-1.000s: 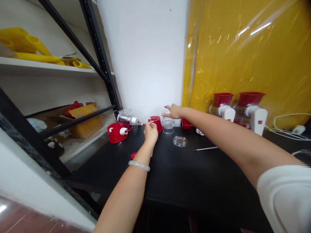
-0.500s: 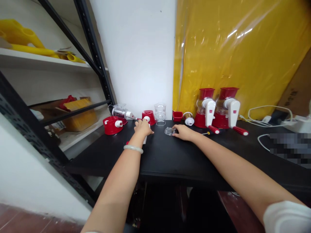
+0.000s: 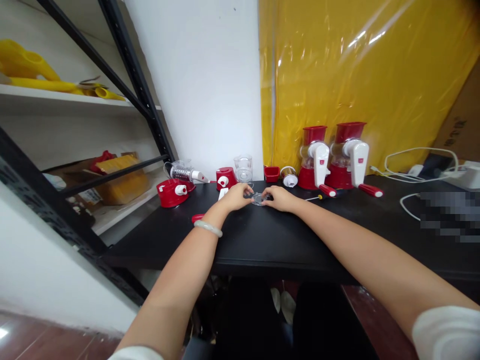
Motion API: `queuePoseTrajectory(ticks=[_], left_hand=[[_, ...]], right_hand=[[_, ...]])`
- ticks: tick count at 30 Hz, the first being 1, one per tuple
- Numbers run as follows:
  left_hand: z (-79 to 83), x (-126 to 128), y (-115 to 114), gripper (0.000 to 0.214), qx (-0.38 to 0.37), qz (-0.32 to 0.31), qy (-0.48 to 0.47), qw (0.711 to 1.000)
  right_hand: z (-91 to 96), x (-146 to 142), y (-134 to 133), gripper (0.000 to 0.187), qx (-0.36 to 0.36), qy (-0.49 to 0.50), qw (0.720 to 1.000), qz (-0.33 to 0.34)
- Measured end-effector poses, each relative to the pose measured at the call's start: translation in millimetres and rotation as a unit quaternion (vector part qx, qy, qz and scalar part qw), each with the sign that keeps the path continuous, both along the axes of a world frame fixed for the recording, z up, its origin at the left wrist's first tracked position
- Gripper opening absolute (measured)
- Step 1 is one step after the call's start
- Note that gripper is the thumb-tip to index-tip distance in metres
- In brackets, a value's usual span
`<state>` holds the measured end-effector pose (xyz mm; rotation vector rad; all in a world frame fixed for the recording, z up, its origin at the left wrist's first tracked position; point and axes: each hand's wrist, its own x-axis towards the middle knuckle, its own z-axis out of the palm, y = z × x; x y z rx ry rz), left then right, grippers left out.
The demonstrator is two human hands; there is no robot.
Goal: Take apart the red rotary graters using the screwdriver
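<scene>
A small clear plastic ring-shaped part lies on the black table. My left hand pinches its left edge with curled fingers. My right hand pinches its right edge the same way. Just behind the hands stand a red cup-shaped part with a white knob and a clear plastic cup. A white and red handle piece lies beside my left hand, partly hidden by it.
Two assembled red-and-white hand-crank grinders stand at the back right, with a red tray and a metal drum beside them. A red base and a drum cutter lie at the back left. A metal shelf rack flanks the left; cables lie right.
My right hand came down from the clear cup to the clear ring on the table. My left hand let go of the red part and moved right to the ring.
</scene>
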<state>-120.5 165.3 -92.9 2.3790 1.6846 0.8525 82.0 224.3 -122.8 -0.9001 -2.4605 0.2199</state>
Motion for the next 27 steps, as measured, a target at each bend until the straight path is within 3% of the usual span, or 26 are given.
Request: queuePoseTrajectory(ticks=[6,14,19,22,27], left_hand=[[1.4,0,-1,0.020,-0.010,0.008,-0.036,0.999],[2.4,2,-1,0.020,0.034,-0.005,-0.049,0.998],[7.4,-4,1,0.012,0.040,0.061,-0.020,0.997],[8.3,-10,2,0.010,0.019,0.124,-0.016,0.992],[4.7,-15,3,0.007,-0.018,0.146,-0.014,0.989]], right_hand=[[3.8,4,3,0.029,-0.048,0.068,0.997,-0.011],[6.3,2,-1,0.025,-0.081,0.152,0.985,0.018],[7.4,0,-1,0.038,-0.084,0.194,0.977,0.000],[7.3,1,-2,0.030,-0.051,0.150,0.987,-0.017],[5.5,0,-7,0.029,-0.011,0.024,0.998,0.060]])
